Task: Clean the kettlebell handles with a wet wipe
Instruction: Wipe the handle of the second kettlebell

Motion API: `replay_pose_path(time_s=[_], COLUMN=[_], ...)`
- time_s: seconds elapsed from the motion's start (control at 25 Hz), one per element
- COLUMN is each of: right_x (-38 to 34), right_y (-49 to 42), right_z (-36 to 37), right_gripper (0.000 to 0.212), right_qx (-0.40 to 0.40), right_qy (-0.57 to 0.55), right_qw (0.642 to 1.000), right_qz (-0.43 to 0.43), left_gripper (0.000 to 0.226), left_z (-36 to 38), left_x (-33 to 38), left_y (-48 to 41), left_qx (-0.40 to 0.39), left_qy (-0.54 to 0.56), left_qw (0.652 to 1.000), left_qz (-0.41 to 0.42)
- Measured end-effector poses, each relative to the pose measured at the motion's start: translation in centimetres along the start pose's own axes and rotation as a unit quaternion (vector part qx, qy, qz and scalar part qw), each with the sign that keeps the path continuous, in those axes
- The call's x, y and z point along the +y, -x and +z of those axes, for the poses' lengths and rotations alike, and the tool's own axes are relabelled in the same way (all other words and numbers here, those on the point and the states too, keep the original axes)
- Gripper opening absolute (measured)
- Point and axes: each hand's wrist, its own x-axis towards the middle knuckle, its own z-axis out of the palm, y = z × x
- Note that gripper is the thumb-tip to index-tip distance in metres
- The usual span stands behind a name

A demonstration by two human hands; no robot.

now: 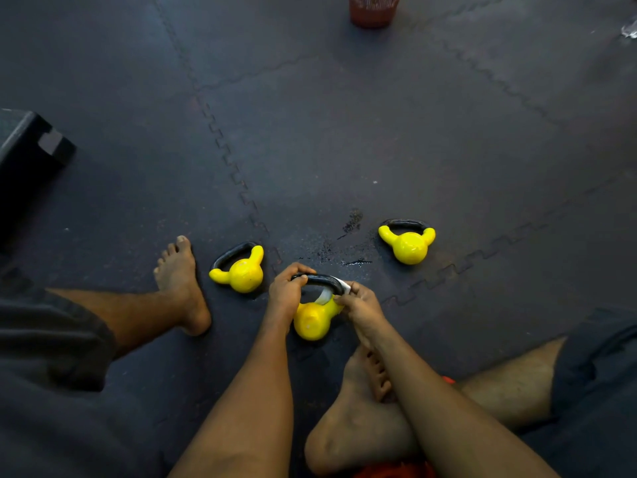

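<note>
Three yellow kettlebells with black handles lie on the dark floor mat. The middle kettlebell (312,320) is between my hands. My left hand (286,291) grips the left part of its black handle (319,280). My right hand (360,307) pinches a white wet wipe (339,288) wrapped round the handle's right end. A second kettlebell (241,272) lies to the left near my left foot. A third kettlebell (408,244) lies further right, apart from my hands.
I sit on interlocking dark floor mats (344,132) with my left foot (181,288) stretched out and my right foot (358,408) tucked in. Wet spots (344,243) mark the mat beyond the kettlebells. A black box (27,157) stands at left, a reddish-brown basket (374,10) at top.
</note>
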Motion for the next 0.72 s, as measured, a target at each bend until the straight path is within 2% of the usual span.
replay_pose_path(time_s=[0.12, 0.24, 0.4, 0.52, 0.64, 0.72], right_x=[0.0, -0.6, -1.0, -1.1, 0.2, 0.7], right_y=[0.0, 0.0, 0.0, 1.3, 3.4, 3.4], right_z=[-0.6, -1.1, -1.4, -0.2, 1.5, 1.4], right_gripper=[0.022, 0.023, 0.027, 0.019, 0.028, 0.016], right_qx=[-0.077, -0.062, 0.045, 0.124, 0.162, 0.208], right_qy=[-0.017, 0.076, 0.152, 0.211, 0.192, 0.190], right_qw=[0.996, 0.995, 0.984, 0.952, 0.944, 0.929], right_qz=[0.033, -0.002, -0.078, -0.185, -0.212, -0.242], left_gripper=[0.033, 0.035, 0.031, 0.024, 0.023, 0.024], left_z=[-0.2, -0.3, 0.3, 0.6, 0.8, 1.0], left_x=[0.0, -0.2, 0.2, 0.6, 0.4, 0.4], left_y=[0.0, -0.1, -0.2, -0.1, -0.4, -0.4], left_qx=[-0.007, -0.013, -0.015, -0.002, -0.001, -0.010], left_qy=[0.005, 0.006, -0.006, -0.019, -0.029, -0.034], left_qw=[1.000, 1.000, 1.000, 1.000, 1.000, 0.999], left_qz=[-0.011, -0.016, -0.006, 0.000, -0.002, -0.002])
